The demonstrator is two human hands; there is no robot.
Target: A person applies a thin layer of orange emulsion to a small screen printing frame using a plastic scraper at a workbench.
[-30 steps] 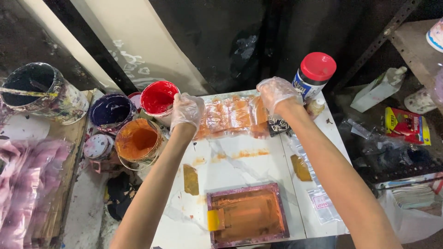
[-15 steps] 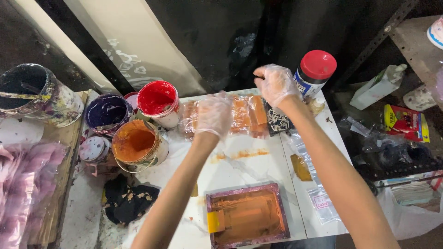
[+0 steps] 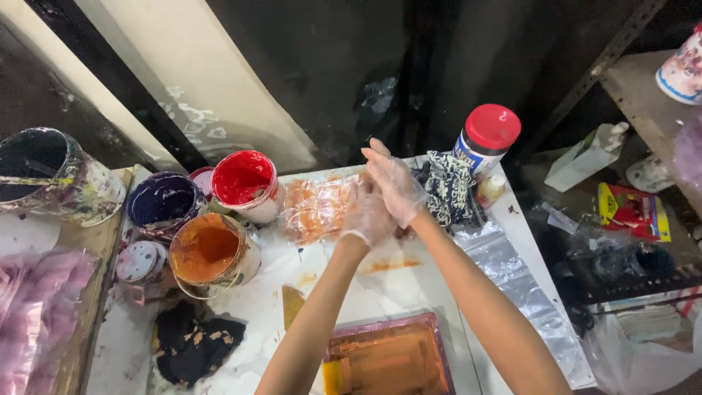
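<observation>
While both gloved hands meet at the far side of the white table (image 3: 380, 292), the left hand (image 3: 368, 213) lies on the orange-stained plastic sheet (image 3: 318, 208), fingers together, and the right hand (image 3: 395, 183) rests flat across it. An orange paint can (image 3: 208, 252) stands to the left.
</observation>
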